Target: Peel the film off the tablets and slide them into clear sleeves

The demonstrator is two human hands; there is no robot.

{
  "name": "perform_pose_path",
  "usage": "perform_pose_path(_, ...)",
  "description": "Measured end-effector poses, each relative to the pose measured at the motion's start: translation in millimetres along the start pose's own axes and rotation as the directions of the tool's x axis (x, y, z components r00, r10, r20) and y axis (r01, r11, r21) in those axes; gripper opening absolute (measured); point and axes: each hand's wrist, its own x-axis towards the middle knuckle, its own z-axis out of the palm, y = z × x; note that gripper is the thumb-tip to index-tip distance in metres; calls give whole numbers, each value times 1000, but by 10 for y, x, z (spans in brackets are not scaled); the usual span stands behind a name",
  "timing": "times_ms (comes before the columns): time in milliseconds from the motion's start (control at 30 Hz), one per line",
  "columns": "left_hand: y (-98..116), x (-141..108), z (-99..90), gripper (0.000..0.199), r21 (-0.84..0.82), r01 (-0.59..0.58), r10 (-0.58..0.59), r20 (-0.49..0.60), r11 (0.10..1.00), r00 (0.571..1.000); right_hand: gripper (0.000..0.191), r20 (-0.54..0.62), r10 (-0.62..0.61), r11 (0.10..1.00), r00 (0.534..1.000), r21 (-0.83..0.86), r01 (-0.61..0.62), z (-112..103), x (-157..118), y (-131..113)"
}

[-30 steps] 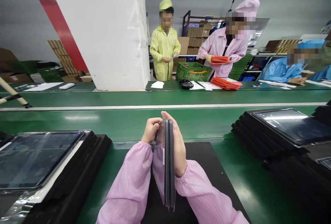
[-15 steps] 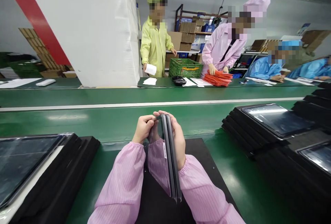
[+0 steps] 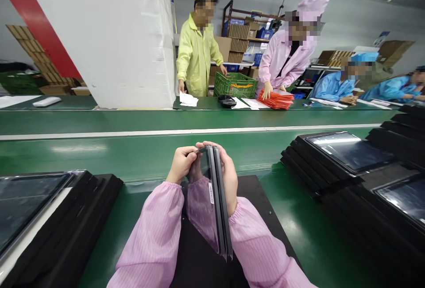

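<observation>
Two tablet-like panels [image 3: 203, 208] with glossy dark screens stand on edge, face to back, between my hands. A small white label shows on the left panel's edge. My left hand [image 3: 182, 163] is closed on the upper left edge, its thumb bent against the glass. Around the back of the right panel wraps my right hand [image 3: 229, 175], its fingertips reaching over the top. Beneath the panels lies a black foam mat [image 3: 262, 217] on the green work surface. The glass mirrors my pink sleeve.
Black foam sheets [image 3: 63, 221] with a panel on top are stacked at left; more stacks [image 3: 305, 168] stand at right. Across the green belt [image 3: 139, 122], a co-worker in yellow holds papers [image 3: 188, 99] beside a green crate [image 3: 234, 85]. Another in pink handles orange-red bags [image 3: 277, 100].
My hands and the two panels stay nearly the same. The co-worker in yellow has lowered the white papers to the bench. The whole view has shifted slightly.
</observation>
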Motion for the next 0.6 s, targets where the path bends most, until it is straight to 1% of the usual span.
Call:
perform_pose_path(267, -20, 3, -7, 75, 4, -15, 15, 17, 1000, 1000, 34, -10, 14, 1000, 1000, 5, -14, -16, -1, 15)
perform_pose_path(467, -23, 1, -10, 73, 24, -17, 17, 12, 1000, 1000, 34, -26, 45, 997, 999, 62, -44, 5, 10, -11)
perform_pose_path(600, -39, -2, -23, 73, 32, -21, 20, 17, 999, 1000, 35, -34, 48, 997, 998, 68, -46, 23, 13, -32)
